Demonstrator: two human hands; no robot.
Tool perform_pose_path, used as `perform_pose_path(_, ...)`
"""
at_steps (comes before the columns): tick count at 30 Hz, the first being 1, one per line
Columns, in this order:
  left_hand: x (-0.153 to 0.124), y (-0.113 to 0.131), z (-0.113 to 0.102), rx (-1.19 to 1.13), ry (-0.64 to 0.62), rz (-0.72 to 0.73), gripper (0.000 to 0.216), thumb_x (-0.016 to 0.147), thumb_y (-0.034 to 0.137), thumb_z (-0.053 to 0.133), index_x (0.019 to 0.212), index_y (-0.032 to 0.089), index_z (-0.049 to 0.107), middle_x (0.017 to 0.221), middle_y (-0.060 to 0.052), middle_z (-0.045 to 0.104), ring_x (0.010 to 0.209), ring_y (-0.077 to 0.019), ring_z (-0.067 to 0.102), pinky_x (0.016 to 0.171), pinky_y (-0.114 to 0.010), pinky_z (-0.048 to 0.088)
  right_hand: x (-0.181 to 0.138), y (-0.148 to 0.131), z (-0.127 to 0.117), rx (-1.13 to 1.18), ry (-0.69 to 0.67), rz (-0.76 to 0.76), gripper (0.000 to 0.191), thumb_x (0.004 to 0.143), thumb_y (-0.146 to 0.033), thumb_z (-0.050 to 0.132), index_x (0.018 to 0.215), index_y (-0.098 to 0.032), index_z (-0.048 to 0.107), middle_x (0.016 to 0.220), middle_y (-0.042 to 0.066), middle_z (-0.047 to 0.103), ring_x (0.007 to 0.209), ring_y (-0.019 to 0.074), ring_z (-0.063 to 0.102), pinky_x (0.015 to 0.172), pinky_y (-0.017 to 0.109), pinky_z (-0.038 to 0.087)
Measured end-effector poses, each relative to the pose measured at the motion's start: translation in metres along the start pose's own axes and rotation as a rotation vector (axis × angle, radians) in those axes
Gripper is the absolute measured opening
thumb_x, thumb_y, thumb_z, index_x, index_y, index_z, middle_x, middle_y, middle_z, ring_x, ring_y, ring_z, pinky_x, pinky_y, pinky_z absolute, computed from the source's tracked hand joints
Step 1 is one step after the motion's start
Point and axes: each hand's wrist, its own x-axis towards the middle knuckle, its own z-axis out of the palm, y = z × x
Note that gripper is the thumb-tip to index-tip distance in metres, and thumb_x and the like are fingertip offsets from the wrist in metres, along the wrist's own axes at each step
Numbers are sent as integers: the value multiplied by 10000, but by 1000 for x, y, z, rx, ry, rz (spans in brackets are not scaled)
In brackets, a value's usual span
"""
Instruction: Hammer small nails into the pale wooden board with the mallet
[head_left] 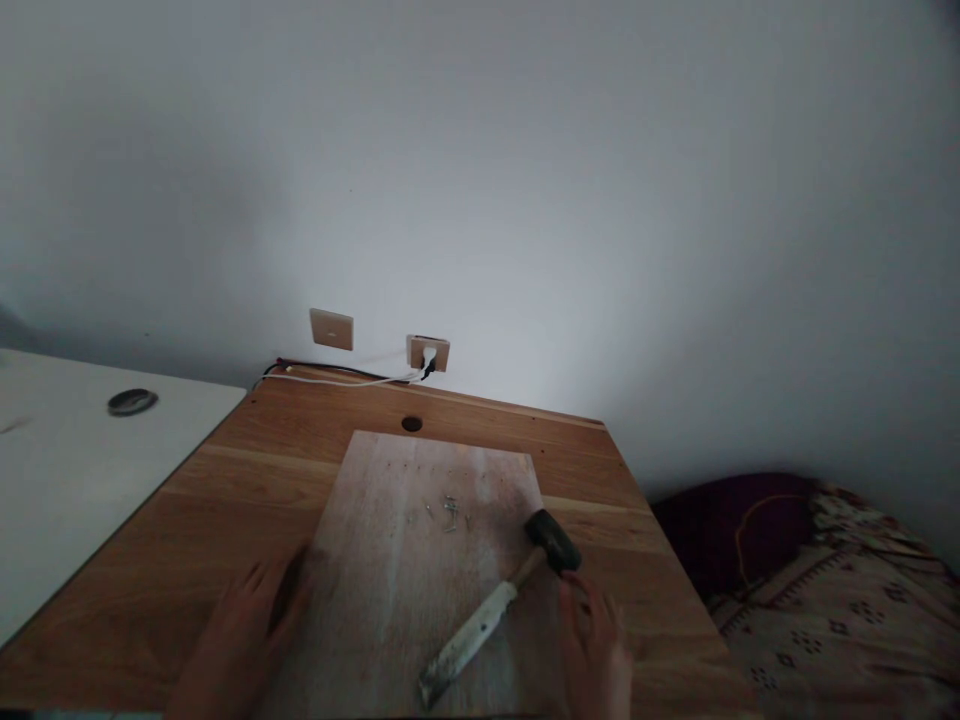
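A pale wooden board (420, 560) lies on the wood-topped table. Several small metal nails or screws (451, 508) are loose near its middle, and a row of tiny marks or nail heads runs along its far part. A hammer (480, 625) with a black, mallet-like head and a worn whitish handle rests diagonally across the right side. My left hand (244, 635), blurred, is at the board's left edge with thumb and fingers apart. By the right edge, just below the hammer head, my right hand (596, 645) has its fingers apart; contact with the hammer is unclear.
The wooden table (247, 470) stands against a white wall. Cables run along its back to a wall socket (429, 353) beside a blank plate (331, 329). A white table (67, 470) adjoins on the left; patterned bedding (840, 620) is at right.
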Motion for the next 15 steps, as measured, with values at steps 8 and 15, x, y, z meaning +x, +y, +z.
perform_pose_path(8,-4,18,-5,-301,-54,-127,596,821,604,514,1216,194,687,1221,-91,749,1143,-299,703,1021,-405,565,-38,40,1,-247,-91,1,643,957,-675,384,1274,-194,670,1163,180,718,1072,363,669,843,483,554)
perform_pose_path(15,6,6,-42,-280,17,-276,440,834,555,499,1022,228,725,1030,-66,800,974,-280,754,860,-375,595,-44,-9,41,-168,-104,-41,544,985,-574,432,1285,-190,676,1138,187,708,974,337,710,809,443,581)
